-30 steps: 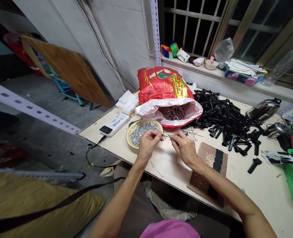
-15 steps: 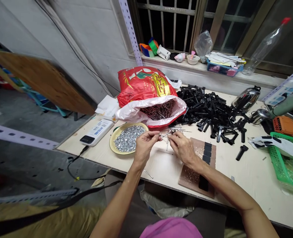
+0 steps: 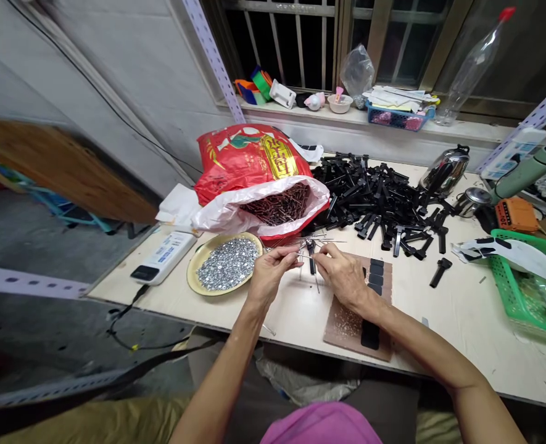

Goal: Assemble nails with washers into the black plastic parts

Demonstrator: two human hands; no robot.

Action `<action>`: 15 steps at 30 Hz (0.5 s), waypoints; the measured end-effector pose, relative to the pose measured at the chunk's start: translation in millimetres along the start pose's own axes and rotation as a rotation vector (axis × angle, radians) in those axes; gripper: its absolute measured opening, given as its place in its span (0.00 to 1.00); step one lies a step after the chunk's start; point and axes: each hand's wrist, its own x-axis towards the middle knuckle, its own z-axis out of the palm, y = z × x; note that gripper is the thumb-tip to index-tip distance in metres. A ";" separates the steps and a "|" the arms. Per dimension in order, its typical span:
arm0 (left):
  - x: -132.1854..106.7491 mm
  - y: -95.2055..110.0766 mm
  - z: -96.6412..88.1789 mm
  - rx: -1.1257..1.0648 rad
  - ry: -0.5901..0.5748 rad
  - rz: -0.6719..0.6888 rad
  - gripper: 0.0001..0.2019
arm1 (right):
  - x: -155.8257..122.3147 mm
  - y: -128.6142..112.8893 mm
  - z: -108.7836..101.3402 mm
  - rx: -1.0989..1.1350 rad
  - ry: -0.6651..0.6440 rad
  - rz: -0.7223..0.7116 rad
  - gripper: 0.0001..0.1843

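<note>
Tabletop (image 3: 458,314) bears red bag (image 3: 249,160) beyond the fingers (image 3: 279,254).

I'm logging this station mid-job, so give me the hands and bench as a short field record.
left hand: pinching a thin rod
right hand: at the rod's other end, grip unclear
dish: holds silvery bits
bag: red, open, dark thin pieces inside
black parts: heaped right of bag
board: partly hidden by right arm
</note>
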 end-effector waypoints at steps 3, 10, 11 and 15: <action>2.2 -2.5 -0.4 -0.033 -0.023 -0.059 0.21 | -1.4 4.5 -0.7 -0.064 -0.006 -0.022 0.11; 4.3 -7.3 6.1 -0.101 -0.122 -0.317 0.24 | -10.2 19.8 3.5 -0.135 0.180 -0.111 0.12; 2.8 -8.6 9.5 -0.109 -0.103 -0.287 0.24 | -12.2 20.2 5.1 -0.140 0.207 -0.104 0.13; -5.3 -15.3 26.9 -0.132 0.046 -0.050 0.23 | -17.9 17.2 11.4 -0.131 0.300 -0.048 0.15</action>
